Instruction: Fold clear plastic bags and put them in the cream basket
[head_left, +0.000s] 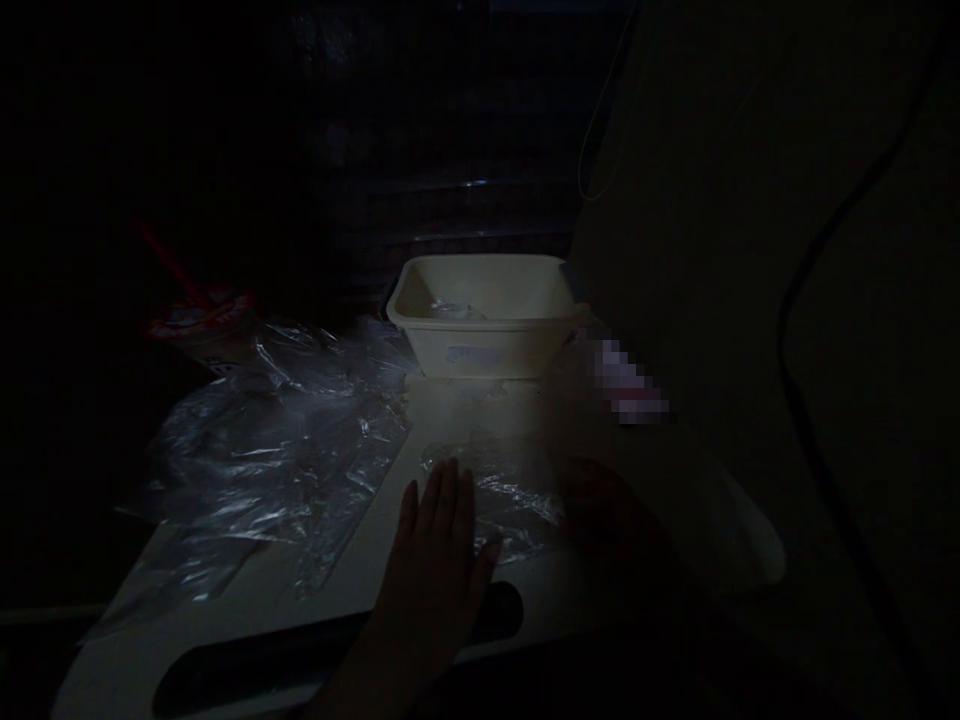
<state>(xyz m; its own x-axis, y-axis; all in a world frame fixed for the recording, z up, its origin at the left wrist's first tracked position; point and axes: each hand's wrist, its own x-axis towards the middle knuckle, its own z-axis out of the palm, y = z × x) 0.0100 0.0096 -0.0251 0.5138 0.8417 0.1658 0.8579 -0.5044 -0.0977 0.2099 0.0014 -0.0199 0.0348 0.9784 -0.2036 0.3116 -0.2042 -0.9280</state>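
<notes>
1. Hands, two: our left hand (439,550) lies palm down, fingers extended and thumb apart, against the small plastic bag; our right hand (600,505) sinks into shadow, and we cannot tell its grip.
2. Small plastic bag (517,492), one: clear, thin, crinkled, on the pale table (361,565) between our hands; its right end is lost in darkness.
3. Plastic heap (285,450), one: glossy, wrinkled, at left; we cannot count its layers.
4. Tub (525,345), one: cream, round-cornered, beyond the bag, some clear plastic (454,308) inside.
5. Cup (217,348), one: red-patterned lid, one red straw (172,262); base hidden.
6. Pink-white patch (630,385), one: pixelated, unreadable.
</notes>
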